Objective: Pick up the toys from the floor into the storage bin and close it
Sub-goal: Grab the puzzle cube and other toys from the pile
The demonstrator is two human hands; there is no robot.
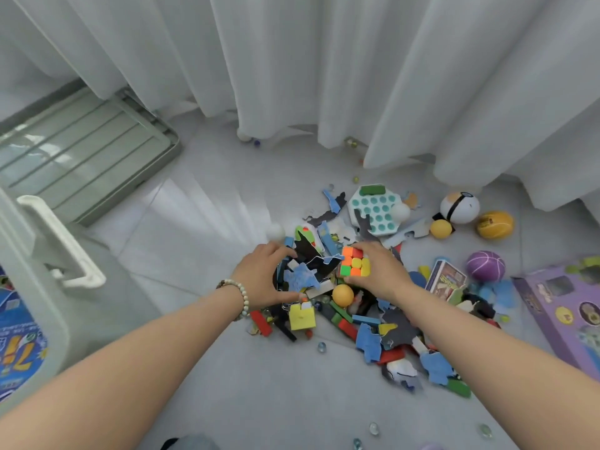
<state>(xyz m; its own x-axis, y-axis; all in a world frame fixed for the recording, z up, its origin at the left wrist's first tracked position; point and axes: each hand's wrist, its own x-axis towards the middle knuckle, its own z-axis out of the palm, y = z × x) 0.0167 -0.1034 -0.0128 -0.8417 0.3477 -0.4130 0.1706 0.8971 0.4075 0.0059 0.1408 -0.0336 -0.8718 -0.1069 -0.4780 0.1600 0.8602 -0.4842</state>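
head view, the only one: both forearms reach out over a heap of toys on the pale floor (pixel 227 368). the right hand (pixel 378 271) has its fingers curled over a puzzle cube (pixel 354 263), thumb underneath, so the cube is held and sits at the top of the heap. the left hand (pixel 266 274), with a bead bracelet (pixel 243 300) on the wrist, is closing round a clump of blue and black jigsaw pieces (pixel 302 277), fingers above and thumb below.

the storage bin (pixel 32 303) stands at the left edge, well apart from the heap, its white handle (pixel 61 241) facing the person. something blue and printed shows at its wall; how full it is cannot be told. the lid (pixel 81 151) lies flat on the floor beyond the bin, beside the curtain (pixel 324 60), so the bin is open.

judging by this, the task is at an early stage. nearly everything is on the floor: an orange ball (pixel 342 294), a yellow block (pixel 302 316), a bubble board (pixel 373 206), a white and black ball (pixel 459 207), a purple ball (pixel 485 266), a purple box (pixel 558 313), loose marbles (pixel 321 346). many trips to the bin remain, then the lid.
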